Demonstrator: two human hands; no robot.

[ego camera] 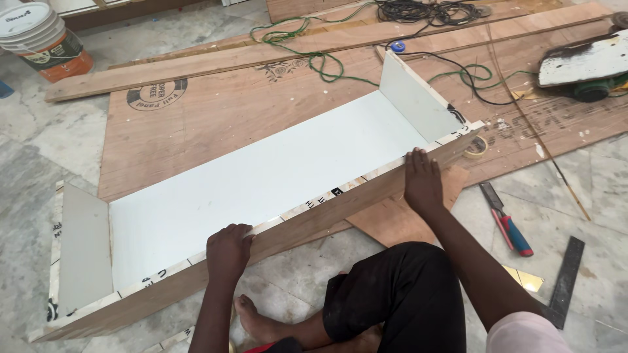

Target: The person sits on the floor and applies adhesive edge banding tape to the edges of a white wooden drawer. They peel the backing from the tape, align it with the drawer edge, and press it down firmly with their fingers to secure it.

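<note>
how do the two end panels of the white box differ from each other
The far end panel stands near the right hand, while the near end panel lies past the left hand. The far end panel looks brighter white; the near end panel reads greyer, in shade. The far end panel's upper edge slopes across the picture, the near end panel's sides run almost straight up it. Both stand upright, closing off the box's white floor.

Bare left hand [228, 250], bare right hand [422, 182]; forearms uncovered; pale pink short sleeve [526, 333]; black fabric trousers [402, 294]; bare foot [254, 318].
</note>
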